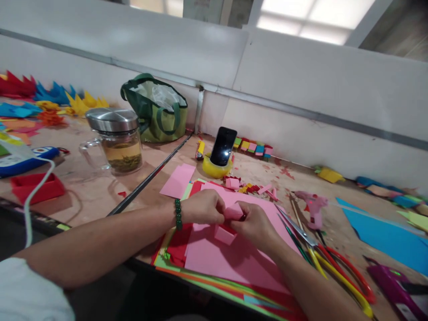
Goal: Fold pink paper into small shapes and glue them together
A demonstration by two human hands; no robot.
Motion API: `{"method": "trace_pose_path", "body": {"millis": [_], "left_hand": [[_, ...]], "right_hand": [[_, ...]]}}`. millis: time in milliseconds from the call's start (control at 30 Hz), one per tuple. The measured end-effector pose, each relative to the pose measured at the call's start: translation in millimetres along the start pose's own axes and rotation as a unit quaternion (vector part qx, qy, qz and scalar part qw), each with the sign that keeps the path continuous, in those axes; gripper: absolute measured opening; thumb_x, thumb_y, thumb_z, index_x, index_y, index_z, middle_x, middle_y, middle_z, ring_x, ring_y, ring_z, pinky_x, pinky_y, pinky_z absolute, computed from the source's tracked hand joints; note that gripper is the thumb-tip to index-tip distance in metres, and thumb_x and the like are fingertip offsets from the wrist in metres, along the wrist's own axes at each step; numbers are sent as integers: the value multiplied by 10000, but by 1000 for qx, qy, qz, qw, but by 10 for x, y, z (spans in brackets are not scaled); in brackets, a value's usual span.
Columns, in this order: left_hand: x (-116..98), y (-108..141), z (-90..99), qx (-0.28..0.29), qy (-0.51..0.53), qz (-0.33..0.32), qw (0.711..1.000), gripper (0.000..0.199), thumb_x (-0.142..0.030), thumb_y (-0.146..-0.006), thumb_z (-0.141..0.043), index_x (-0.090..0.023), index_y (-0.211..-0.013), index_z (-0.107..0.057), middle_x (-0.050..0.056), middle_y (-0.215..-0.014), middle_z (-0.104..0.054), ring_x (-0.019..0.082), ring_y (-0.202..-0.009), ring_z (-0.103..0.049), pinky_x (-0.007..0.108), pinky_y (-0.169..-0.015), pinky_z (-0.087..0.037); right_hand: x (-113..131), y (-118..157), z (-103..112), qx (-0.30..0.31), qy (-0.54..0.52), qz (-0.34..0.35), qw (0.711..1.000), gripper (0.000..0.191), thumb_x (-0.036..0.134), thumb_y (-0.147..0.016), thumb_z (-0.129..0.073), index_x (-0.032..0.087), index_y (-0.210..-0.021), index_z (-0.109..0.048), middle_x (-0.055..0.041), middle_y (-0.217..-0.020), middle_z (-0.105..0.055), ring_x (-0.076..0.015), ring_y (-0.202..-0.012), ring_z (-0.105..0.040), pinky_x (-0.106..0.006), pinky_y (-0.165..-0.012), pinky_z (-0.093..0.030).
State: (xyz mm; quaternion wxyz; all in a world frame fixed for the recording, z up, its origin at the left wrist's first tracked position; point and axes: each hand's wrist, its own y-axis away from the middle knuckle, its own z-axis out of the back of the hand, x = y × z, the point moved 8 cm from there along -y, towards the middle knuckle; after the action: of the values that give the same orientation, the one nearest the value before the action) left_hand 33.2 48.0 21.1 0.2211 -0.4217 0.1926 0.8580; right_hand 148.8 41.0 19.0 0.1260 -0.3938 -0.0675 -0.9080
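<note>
The left hand point(203, 207) and the right hand point(256, 225) meet over a stack of coloured paper point(230, 254) at the table's near edge, both pinched shut on one small pink paper piece point(233, 211) held between them; a green bead bracelet point(178, 214) sits on the left wrist. Scissors point(321, 252) lie just right of the stack; a pink glue gun point(314, 209) rests beyond them; a phone point(223, 146) stands in a yellow holder point(216, 169) behind.
</note>
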Motion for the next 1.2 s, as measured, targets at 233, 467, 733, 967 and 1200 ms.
{"method": "trace_pose_path", "body": {"millis": [233,467,733,967,1200], "left_hand": [[29,-51,55,-50,-57,-35,997,139,-142,-589,-540,-146,-461,-484,-57,-419,-334,76,-450,-345,229,-428,-193],[11,-63,56,-33,-62,-47,996,121,-107,-614,-536,-122,-519,-609,-50,-404,-378,79,-461,-363,226,-452,-217],[-62,-21,95,-84,-140,-73,984,163,-102,-616,-540,-131,-589,-698,-1,-494,-571,91,-486,-394,229,-470,-241],[-111,3,81,-97,-181,-75,976,227,-112,-638,-533,-150,-681,-752,58,-628,-687,132,-544,-479,245,-508,-283],[-143,31,63,-109,-208,-59,970,271,-162,-685,-521,-179,-771,-778,83,-702,-712,180,-637,-563,263,-554,-327]], "right_hand": [[54,-20,12,4,-57,22,998,116,182,-641,-533,167,-535,-490,50,-538,-416,-89,-534,-360,-211,-473,-265],[-13,-12,28,-23,-98,-4,995,178,228,-676,-605,157,-518,-565,48,-503,-422,-85,-501,-357,-214,-445,-248],[136,-15,81,52,-171,51,983,195,150,-602,-513,164,-630,-705,-8,-662,-628,-142,-604,-513,-245,-545,-405],[-59,-84,88,51,-185,-52,980,197,297,-669,-607,140,-678,-727,-29,-617,-649,-130,-551,-523,-236,-510,-411],[23,-85,12,59,-62,10,996,223,342,-720,-646,146,-666,-739,-13,-567,-647,-117,-521,-502,-231,-493,-382]]}}
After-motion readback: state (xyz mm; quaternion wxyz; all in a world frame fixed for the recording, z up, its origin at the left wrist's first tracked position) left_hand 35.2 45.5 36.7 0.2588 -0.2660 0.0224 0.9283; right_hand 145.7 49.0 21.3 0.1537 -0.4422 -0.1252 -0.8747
